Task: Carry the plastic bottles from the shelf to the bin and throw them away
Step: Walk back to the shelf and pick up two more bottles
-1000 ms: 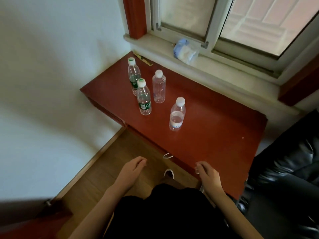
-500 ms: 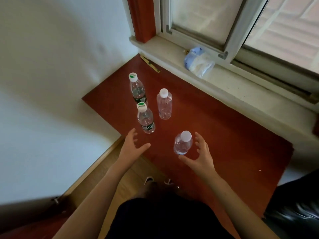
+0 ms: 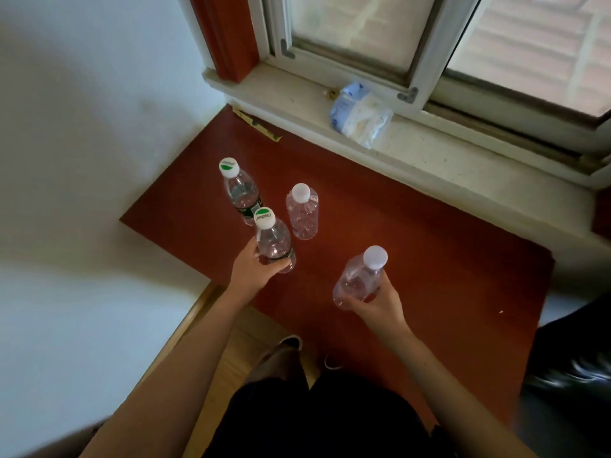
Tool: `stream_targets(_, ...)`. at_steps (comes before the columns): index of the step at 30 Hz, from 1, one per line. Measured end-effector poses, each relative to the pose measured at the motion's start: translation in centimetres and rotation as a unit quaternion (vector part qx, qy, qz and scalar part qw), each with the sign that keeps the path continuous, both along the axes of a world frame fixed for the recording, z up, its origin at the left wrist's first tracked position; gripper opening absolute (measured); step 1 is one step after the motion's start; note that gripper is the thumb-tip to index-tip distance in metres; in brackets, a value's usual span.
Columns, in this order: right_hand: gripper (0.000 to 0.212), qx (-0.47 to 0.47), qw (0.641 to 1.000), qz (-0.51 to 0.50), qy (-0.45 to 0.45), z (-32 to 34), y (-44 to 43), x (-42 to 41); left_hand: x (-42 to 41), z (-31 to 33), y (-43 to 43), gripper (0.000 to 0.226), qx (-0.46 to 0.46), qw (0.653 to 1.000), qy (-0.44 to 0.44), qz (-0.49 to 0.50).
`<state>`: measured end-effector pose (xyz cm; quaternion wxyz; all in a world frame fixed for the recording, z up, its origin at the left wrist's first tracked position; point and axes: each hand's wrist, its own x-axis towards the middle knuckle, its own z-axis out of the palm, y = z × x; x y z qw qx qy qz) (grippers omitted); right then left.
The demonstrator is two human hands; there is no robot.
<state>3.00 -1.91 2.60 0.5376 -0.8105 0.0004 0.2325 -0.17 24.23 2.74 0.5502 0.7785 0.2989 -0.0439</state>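
Observation:
Several clear plastic bottles stand on a red-brown shelf (image 3: 413, 246) under a window. My left hand (image 3: 253, 271) is wrapped around the lower part of a green-capped bottle (image 3: 272, 239) near the shelf's front left edge. My right hand (image 3: 377, 300) grips a white-capped bottle (image 3: 360, 276), which tilts and looks lifted off the shelf. Behind them stand another green-capped bottle (image 3: 239, 190) and a white-capped bottle (image 3: 302, 211), both upright and untouched. No bin is in view.
A white wall runs along the left. A stone window sill (image 3: 463, 153) at the back carries a blue and white plastic packet (image 3: 360, 115). A dark seat (image 3: 572, 365) is at the right. Wooden floor and my shoes (image 3: 291, 342) show below the shelf.
Both hands have risen from beside my body to the shelf. The left has closed on the near green-capped bottle, the right on the front white-capped bottle, which now tilts.

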Motion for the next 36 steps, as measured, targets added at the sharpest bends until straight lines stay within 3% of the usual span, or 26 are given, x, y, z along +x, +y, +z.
stream_targets(9, 0.048, 0.082, 0.98, -0.177, -0.029, 5.7, 1.5, -2.6, 1.5, 6.2, 1.8, 0.052, -0.058, 0.979, -0.062, -0.185)
stream_targets(12, 0.053, 0.092, 0.961, -0.258, -0.028, 6.0, 2.3, -5.4, 0.9, 6.9, 2.2, 0.04, -0.057, 0.964, -0.061, -0.253)
stream_targets(19, 0.034, 0.092, 0.91, -0.404, 0.0, 3.8, 3.4, -16.0, -2.6, 3.3, 2.7, 0.039, -0.097, 0.924, 0.031, -0.369)
stream_targets(25, 0.033, 0.082, 0.827, -0.556, 0.022, 2.2, 3.0, -25.9, -5.5, 1.1, 0.0, 0.082, -0.13, 0.876, 0.119, -0.449)
stream_targets(30, 0.025, 0.063, 0.736, -0.674, -0.003, 2.2, 1.9, -33.3, -6.8, 1.7, -6.6, 0.058, -0.118, 0.8, 0.122, -0.576)
stream_targets(36, 0.027, 0.051, 0.632, -0.773, -0.01, 2.4, 1.0, -43.4, -11.0, 2.9, -16.4, 0.068, -0.087, 0.704, 0.109, -0.697)
